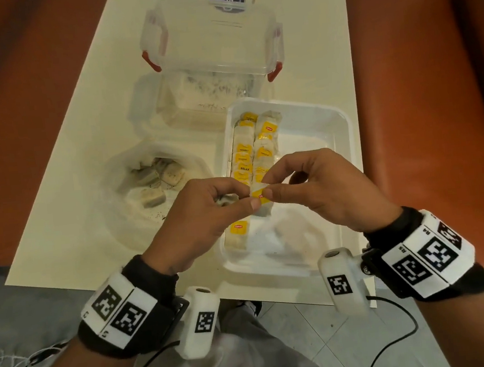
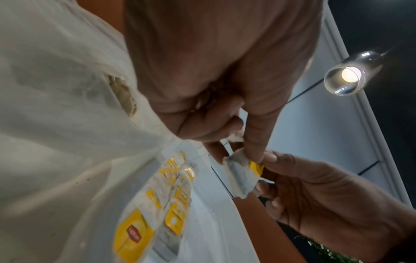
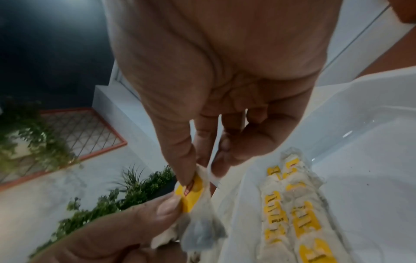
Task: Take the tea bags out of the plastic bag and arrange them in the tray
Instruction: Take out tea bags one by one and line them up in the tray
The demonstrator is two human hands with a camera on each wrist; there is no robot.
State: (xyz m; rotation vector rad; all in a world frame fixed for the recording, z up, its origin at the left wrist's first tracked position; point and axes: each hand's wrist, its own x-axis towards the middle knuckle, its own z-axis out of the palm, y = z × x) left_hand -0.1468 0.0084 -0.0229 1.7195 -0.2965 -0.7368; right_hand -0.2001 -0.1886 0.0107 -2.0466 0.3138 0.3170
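Note:
Both hands hold one tea bag [image 1: 260,199] with a yellow tag above the near part of the white tray [image 1: 312,123]. My left hand [image 1: 205,213] pinches it from the left, and further tea bag material shows bunched in its palm. My right hand [image 1: 312,188] pinches its top and tag from the right. The same tea bag [image 2: 242,175] [image 3: 198,210] hangs between the fingertips in both wrist views. Two rows of tea bags [image 1: 253,149] lie in the tray's left half, and one more [image 1: 237,235] at its near left. The plastic bag [image 1: 158,185] lies open to the left with several tea bags inside.
A clear lidded box [image 1: 209,35] with red clasps stands at the back of the cream table [image 1: 91,227], over another clear container [image 1: 197,99]. Orange-brown seats flank the table. Cables trail on the floor near my knees.

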